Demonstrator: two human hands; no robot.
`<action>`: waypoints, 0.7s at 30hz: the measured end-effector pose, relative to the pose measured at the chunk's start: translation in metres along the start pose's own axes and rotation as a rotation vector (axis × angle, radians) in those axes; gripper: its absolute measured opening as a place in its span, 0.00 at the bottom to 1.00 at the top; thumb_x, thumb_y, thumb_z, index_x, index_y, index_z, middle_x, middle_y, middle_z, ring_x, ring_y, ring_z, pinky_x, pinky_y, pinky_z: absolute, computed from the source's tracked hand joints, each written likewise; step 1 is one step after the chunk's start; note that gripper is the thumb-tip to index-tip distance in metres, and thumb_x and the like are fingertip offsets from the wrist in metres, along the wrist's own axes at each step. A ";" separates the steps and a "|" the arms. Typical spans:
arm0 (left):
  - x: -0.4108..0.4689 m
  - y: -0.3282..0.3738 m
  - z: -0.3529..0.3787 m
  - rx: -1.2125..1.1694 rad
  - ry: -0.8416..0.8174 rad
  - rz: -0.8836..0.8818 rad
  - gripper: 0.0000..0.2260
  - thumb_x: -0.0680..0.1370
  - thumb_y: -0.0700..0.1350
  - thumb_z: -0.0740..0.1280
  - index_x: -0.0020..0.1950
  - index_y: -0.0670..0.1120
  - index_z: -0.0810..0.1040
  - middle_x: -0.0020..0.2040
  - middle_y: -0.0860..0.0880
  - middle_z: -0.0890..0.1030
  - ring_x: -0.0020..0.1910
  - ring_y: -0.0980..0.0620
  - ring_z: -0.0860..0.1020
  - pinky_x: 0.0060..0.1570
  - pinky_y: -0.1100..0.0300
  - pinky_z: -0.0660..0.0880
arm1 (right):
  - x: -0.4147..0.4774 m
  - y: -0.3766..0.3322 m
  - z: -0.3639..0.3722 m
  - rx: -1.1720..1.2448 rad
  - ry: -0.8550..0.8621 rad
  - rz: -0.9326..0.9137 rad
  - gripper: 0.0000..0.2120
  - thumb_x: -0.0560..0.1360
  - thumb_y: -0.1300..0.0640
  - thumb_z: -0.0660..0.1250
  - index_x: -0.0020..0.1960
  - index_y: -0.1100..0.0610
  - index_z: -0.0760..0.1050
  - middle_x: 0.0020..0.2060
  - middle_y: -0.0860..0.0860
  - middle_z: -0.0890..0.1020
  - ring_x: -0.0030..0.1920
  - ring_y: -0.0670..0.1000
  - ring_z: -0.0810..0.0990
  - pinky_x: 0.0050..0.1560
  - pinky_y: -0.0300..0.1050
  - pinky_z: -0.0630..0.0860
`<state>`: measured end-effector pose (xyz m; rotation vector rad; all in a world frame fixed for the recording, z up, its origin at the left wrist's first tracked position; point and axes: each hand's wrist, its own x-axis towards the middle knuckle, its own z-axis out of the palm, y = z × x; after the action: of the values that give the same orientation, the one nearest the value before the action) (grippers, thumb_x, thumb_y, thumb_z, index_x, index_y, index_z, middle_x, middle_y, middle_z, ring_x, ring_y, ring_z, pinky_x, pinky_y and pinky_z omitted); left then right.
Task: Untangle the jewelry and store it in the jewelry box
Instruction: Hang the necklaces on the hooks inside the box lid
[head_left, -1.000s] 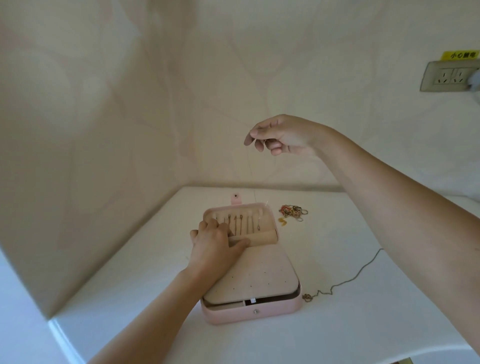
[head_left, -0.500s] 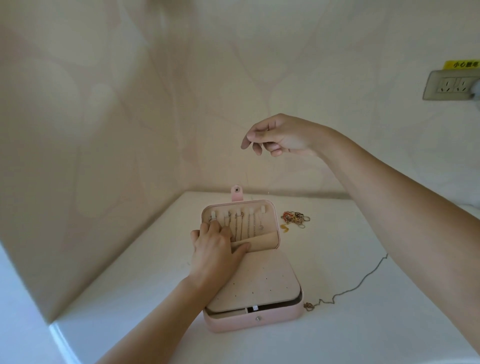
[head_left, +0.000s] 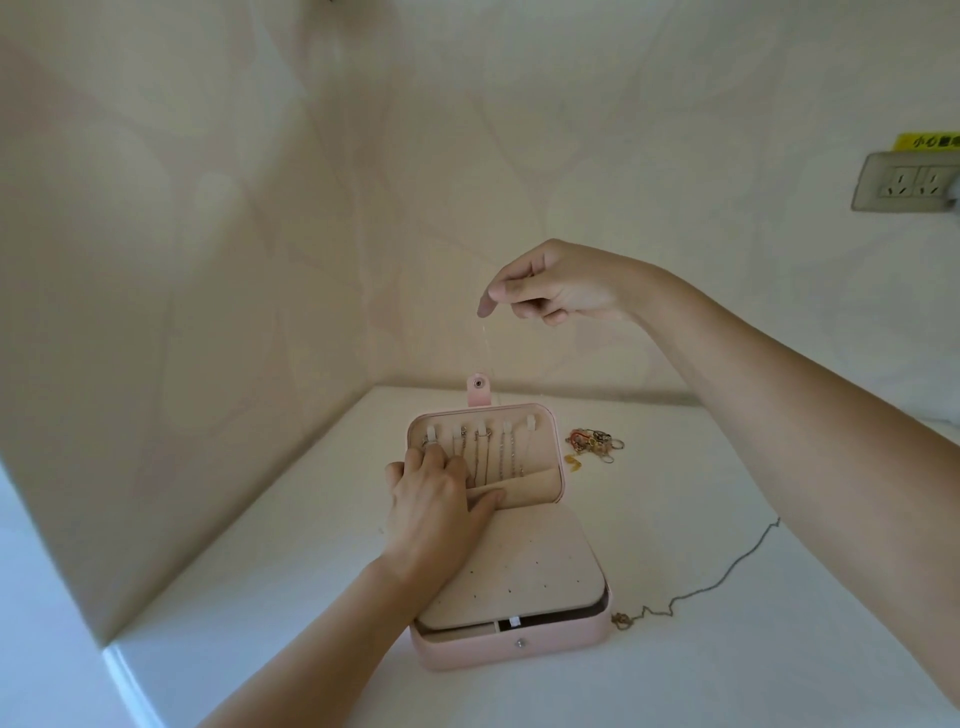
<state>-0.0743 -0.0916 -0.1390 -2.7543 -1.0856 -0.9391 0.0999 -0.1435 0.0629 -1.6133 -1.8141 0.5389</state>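
Above the box (head_left: 545, 644) on the desk (head_left: 727, 649), a thin chain (head_left: 484, 353) is pinched in the right hand (head_left: 550, 283), hanging vertically toward the lid hooks (head_left: 480, 431), where the left hand (head_left: 441, 499) is pressed flat.

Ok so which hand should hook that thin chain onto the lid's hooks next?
The right hand, probably. It pinches the thin chain, which hangs down just above the open lid and its hooks. The left hand is pressed flat on the lid's pocket, steadying the jewelry box.
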 end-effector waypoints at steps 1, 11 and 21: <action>0.000 0.000 0.001 -0.017 0.020 0.004 0.19 0.75 0.62 0.62 0.46 0.46 0.77 0.49 0.49 0.74 0.53 0.46 0.69 0.47 0.56 0.56 | 0.000 0.001 0.001 -0.002 0.000 0.003 0.10 0.79 0.56 0.63 0.49 0.58 0.82 0.29 0.50 0.69 0.27 0.45 0.62 0.29 0.38 0.60; 0.000 -0.002 0.003 -0.038 0.051 0.019 0.18 0.74 0.61 0.64 0.44 0.46 0.77 0.46 0.48 0.74 0.51 0.46 0.70 0.46 0.57 0.55 | 0.002 0.003 0.000 -0.024 0.017 -0.011 0.10 0.79 0.54 0.63 0.48 0.57 0.82 0.32 0.51 0.72 0.30 0.47 0.63 0.31 0.36 0.66; 0.000 -0.001 0.000 -0.043 0.048 0.022 0.18 0.74 0.61 0.64 0.44 0.47 0.77 0.46 0.50 0.73 0.52 0.47 0.69 0.45 0.58 0.52 | -0.001 0.016 0.010 -0.021 -0.103 0.076 0.08 0.78 0.57 0.64 0.48 0.55 0.83 0.35 0.48 0.79 0.30 0.44 0.71 0.37 0.36 0.73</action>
<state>-0.0750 -0.0912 -0.1391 -2.7563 -1.0383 -1.0325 0.1042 -0.1404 0.0447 -1.7028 -1.8440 0.6496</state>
